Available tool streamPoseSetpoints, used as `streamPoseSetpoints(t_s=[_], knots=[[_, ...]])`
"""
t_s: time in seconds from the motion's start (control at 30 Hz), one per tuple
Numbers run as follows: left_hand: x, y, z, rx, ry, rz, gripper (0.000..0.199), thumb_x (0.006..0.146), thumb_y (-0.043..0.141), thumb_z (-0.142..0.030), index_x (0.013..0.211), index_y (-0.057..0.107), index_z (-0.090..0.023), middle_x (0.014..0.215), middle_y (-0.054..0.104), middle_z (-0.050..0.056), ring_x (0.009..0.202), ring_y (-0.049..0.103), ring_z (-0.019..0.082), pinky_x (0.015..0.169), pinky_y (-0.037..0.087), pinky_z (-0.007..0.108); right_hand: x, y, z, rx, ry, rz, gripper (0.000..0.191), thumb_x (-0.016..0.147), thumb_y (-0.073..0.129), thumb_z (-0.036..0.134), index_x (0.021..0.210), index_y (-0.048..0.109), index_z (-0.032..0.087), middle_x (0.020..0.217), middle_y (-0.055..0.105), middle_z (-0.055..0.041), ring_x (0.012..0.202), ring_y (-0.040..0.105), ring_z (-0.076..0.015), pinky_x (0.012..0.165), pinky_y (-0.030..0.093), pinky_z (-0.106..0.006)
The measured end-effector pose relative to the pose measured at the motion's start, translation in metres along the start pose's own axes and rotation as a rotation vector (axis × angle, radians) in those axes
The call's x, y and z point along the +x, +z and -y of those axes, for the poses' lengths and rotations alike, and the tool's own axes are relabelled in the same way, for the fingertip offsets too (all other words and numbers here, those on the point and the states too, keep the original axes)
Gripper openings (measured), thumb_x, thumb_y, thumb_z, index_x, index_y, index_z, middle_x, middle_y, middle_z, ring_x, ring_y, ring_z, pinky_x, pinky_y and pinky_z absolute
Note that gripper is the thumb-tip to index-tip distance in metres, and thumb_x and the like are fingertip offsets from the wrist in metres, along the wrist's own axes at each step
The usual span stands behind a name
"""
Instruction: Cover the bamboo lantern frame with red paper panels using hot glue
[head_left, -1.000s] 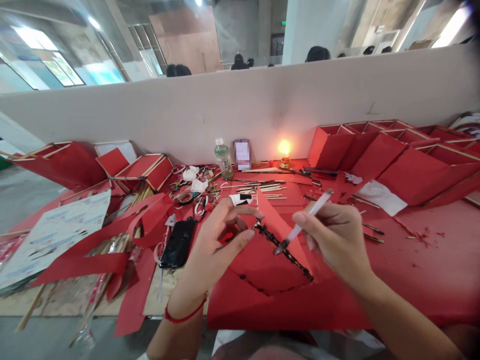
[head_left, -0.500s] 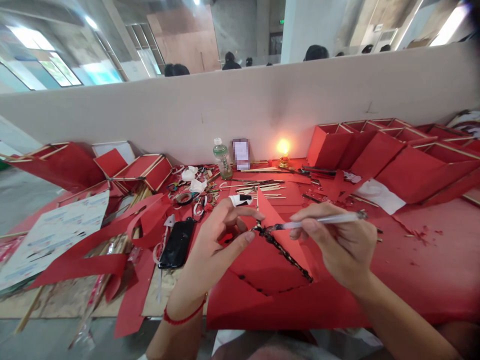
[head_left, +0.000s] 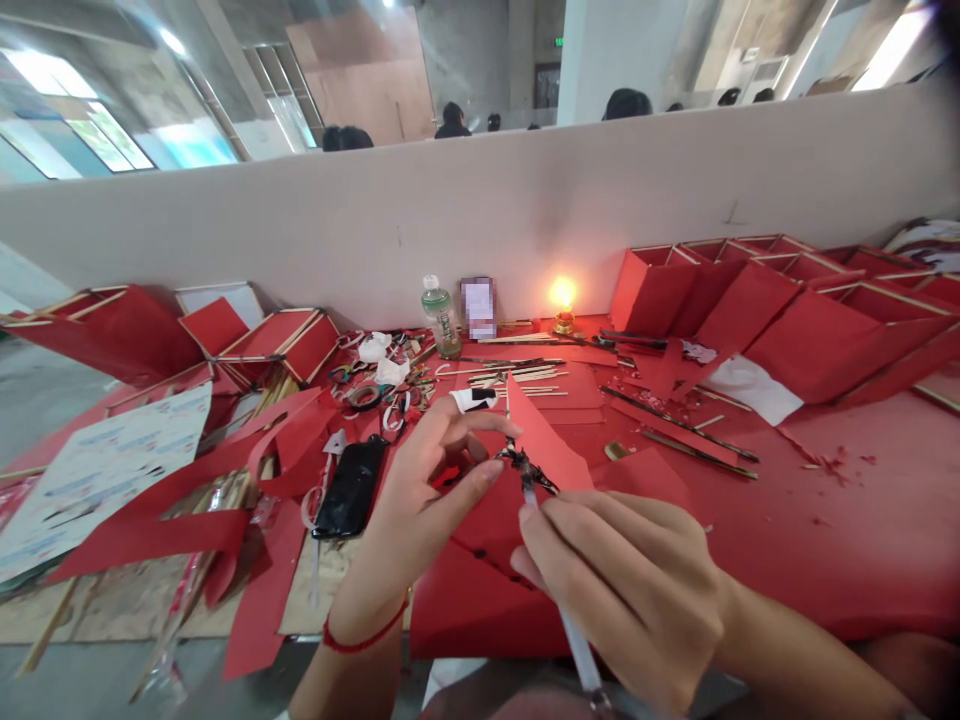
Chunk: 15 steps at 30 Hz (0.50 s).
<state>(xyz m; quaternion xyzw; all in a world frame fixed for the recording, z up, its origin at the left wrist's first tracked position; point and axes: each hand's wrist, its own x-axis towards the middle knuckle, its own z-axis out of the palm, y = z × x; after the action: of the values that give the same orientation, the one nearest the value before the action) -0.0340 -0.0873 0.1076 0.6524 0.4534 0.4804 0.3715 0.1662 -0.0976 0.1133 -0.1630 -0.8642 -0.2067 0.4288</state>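
Observation:
My left hand [head_left: 442, 470] pinches the top corner of a red paper piece [head_left: 540, 430] edged with dark, blackened sticks. A white wrap with a black patch is on one of its fingers. My right hand [head_left: 630, 580] grips a translucent pen-like tool [head_left: 576, 640], its back end pointing down toward me. The tool's tip touches the dark joint [head_left: 523, 468] beside my left fingertips. My right hand hides much of the stick edge. Red paper lies beneath both hands.
Behind are a lit flame lamp [head_left: 564, 318], a bottle [head_left: 441, 320] and an upright phone-like object [head_left: 478, 308]. A black phone [head_left: 351, 488] lies left. Red paper boxes [head_left: 810, 320] stand right, others [head_left: 127, 325] left. Thin sticks [head_left: 521, 375] lie beyond my hands.
My right hand has moved down and left, swinging the tool from nearly level to steeply slanted. Its tip remains near the joint. My left hand has barely moved. The view has shifted slightly.

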Motion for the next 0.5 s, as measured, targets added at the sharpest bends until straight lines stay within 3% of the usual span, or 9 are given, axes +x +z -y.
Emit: streamPoseSetpoints(t_s=[0.2, 0.5], knots=[[0.0009, 0.0011, -0.0033, 0.032, 0.018, 0.019, 0.018, 0.092, 0.065, -0.032, 0.104, 0.057, -0.021, 0.112, 0.067, 0.006, 0.079, 0.062, 0.013, 0.065, 0.05, 0.026, 0.0046, 0.002, 0.0022, -0.055, -0.152, 0.053, 0.014, 0.091, 0.064, 0.019, 0.092, 0.074, 0.009, 0.078, 0.072, -0.0082, 0.065, 0.068, -0.017, 0.052, 0.056, -0.028], [-0.0019, -0.0002, -0.0039, 0.021, 0.016, 0.035, 0.018, 0.092, 0.065, -0.03, 0.106, 0.055, -0.025, 0.111, 0.071, 0.004, 0.084, 0.063, 0.015, 0.069, 0.05, 0.029, 0.0021, -0.0019, 0.0028, 0.087, -0.295, 0.207, 0.028, 0.095, 0.047, 0.021, 0.091, 0.074, 0.015, 0.092, 0.072, -0.0063, 0.071, 0.061, -0.014, 0.048, 0.046, -0.028]])
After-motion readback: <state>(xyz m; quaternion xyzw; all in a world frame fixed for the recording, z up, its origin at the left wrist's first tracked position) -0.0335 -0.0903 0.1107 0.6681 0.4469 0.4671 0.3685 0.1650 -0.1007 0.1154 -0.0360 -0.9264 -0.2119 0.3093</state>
